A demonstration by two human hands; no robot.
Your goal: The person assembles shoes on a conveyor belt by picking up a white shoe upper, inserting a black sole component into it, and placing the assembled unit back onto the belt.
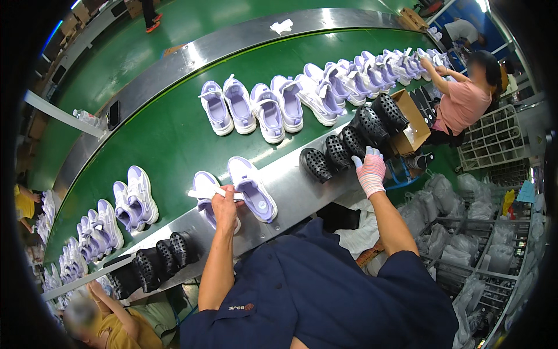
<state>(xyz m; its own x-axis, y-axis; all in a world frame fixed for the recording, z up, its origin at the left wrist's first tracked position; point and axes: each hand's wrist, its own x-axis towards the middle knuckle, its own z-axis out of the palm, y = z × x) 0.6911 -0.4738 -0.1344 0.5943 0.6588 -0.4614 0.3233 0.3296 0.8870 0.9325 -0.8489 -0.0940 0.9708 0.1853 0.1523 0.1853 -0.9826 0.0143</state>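
My bare left hand pinches a white strap over a white and lilac sneaker on the metal ledge in front of me. The matching sneaker stands just to its right, toe pointing away. My right hand, in a pink and white striped glove, reaches to the right with its fingers apart. Its fingertips are beside a black perforated shoe-shaped form; whether they touch it I cannot tell. Another such form stands nearer to me in that row.
Several pairs of white and lilac sneakers line the green conveyor belt. More black forms sit on the ledge at left. A cardboard box stands at right, near a co-worker. Another person works lower left. Racks hold plastic-wrapped items.
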